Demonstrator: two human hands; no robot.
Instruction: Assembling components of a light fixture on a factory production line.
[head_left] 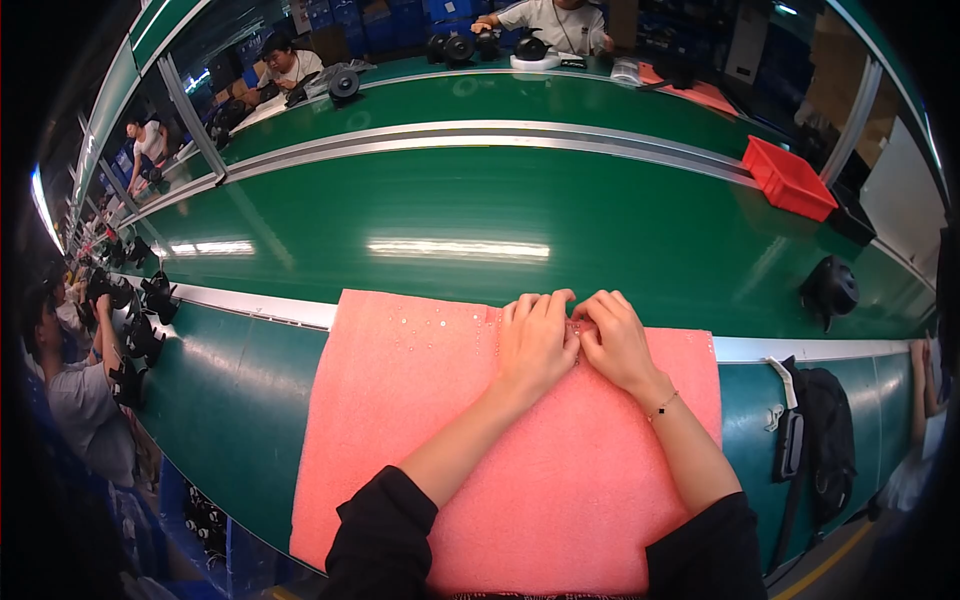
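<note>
A pink foam sheet [480, 470] lies in front of me, its far edge reaching the green belt. Both my hands rest close together near that far edge. My left hand [538, 340] is closed, fingers curled and thumb toward the right hand. My right hand [618, 345] is also closed, its thumb and fingers bent in toward the left one. Between the fingertips is something tiny that I cannot make out. Several small pale bits [428, 323] are scattered on the foam left of my hands, too small to name.
Beyond the foam runs a wide green conveyor belt [330, 205] with a metal rail [480, 132]. A red plastic bin [788, 180] and a black round part [831, 290] are at the right, with a black bag [828, 440] nearer. People work at the left and far side.
</note>
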